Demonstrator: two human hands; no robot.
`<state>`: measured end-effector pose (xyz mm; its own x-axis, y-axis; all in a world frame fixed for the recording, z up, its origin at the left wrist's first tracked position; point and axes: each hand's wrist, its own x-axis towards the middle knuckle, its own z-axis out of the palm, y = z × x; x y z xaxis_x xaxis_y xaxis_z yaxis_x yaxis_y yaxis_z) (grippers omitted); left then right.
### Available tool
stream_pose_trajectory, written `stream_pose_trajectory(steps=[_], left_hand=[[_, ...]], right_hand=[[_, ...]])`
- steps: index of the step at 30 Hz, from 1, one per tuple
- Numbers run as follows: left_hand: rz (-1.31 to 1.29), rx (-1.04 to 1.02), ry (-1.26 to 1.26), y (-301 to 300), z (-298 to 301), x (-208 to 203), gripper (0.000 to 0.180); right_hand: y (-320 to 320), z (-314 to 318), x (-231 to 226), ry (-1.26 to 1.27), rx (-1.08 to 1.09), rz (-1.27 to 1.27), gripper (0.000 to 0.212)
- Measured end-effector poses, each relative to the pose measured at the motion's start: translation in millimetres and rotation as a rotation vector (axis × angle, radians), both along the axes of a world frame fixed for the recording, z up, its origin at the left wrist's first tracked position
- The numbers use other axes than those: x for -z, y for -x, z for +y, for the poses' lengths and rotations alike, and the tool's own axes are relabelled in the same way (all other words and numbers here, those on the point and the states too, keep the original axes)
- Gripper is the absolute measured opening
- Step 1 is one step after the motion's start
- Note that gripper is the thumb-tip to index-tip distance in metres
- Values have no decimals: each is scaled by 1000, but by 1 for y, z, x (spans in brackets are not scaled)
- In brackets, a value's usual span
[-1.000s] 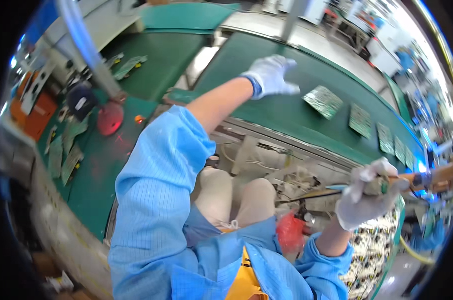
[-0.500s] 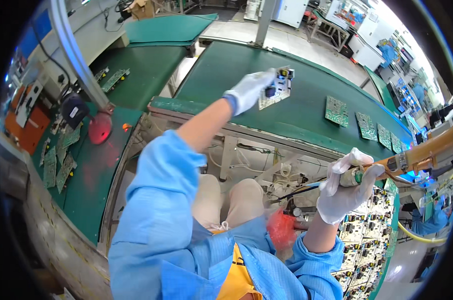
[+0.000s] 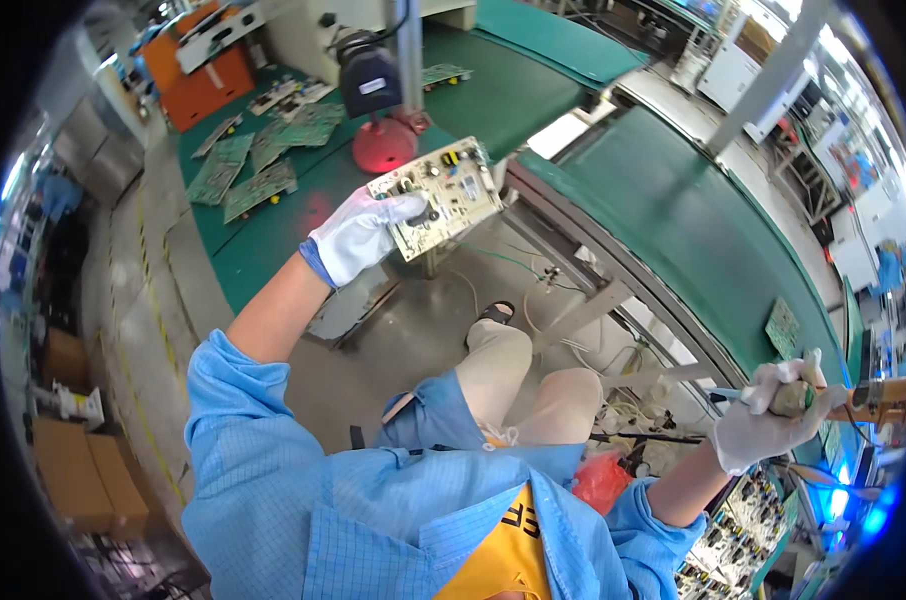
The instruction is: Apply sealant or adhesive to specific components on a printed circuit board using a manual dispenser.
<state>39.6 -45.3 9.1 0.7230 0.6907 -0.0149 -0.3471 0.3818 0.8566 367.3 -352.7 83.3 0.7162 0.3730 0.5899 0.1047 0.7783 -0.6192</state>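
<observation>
My left hand, in a white glove, grips a cream circuit board by its near left edge, thumb on top. The board's component side faces up, with black and yellow parts on it. It hangs in the air in front of a red dome-shaped scanner. At the right, my gloved right hand is closed around a round grey-green end piece. That piece sits close to a brown tube from the right edge; whether they join is partly hidden by my fingers.
Several circuit boards lie on the green table at the left, near an orange box. A green conveyor runs to the right, with a board on it. Rows of boards sit at lower right. A red bag hangs below.
My view has turned left. My left hand has carried the circuit board from over the conveyor to the scanner at the left table. My right hand keeps its grip.
</observation>
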Motion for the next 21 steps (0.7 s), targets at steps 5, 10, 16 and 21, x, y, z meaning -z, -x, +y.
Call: stream_pose_trajectory(steps=[5,10,16,21], left_hand=[[-55,-140,94,49,20,12,44],[-78,-139,93,57,33,16,47],[-58,-164,74,53,36,13,46],[-87,-203,60,61,38,15,41]], right_hand=[[2,6,-4,-57,-148,-9,50],[1,6,-3,-63,-60,51,57],[6,9,-8,3,-140,-78,61],[2,6,-4,-17,-104,-47,60]])
